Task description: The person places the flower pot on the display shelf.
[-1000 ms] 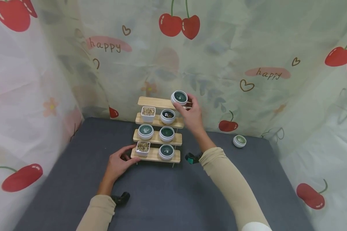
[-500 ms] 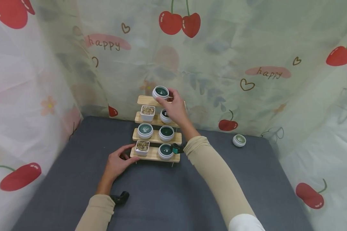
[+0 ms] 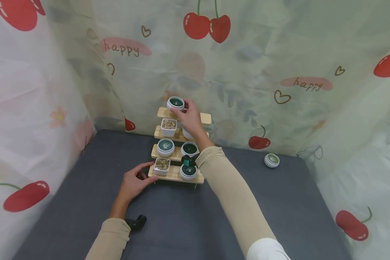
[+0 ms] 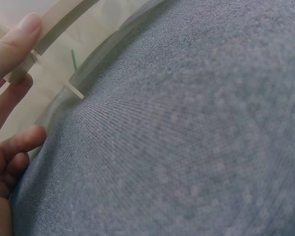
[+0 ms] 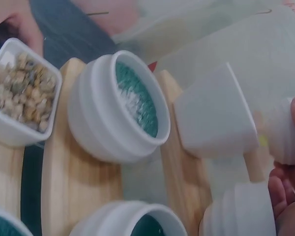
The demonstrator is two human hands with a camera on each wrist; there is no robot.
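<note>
My right hand [image 3: 191, 118] pinches a round white pot [image 3: 175, 104] with dark green contents, at the left part of the top shelf [image 3: 206, 118] of a four-tier wooden stand. Whether the pot touches that shelf I cannot tell. Down at the lowest shelf [image 3: 178, 176], my left hand [image 3: 133, 183] grips the board's left end; the left wrist view shows the thumb above it and a finger below. Square white pots of gravel [image 3: 162, 164] [image 3: 169, 124] and round green-filled pots [image 3: 165, 145] stand on the lower tiers. The right arm partly hides the right-hand pots.
A round pot with pale green contents [image 3: 272, 160] stands apart at the dark cloth's [image 3: 234, 202] far right. Behind the stand hangs a cherry-print curtain [image 3: 240, 68], with more curtain at both sides.
My right hand has carried the round pot leftward from the right part of the top shelf to its left part, and slightly lower. The left hand keeps its grip on the stand.
</note>
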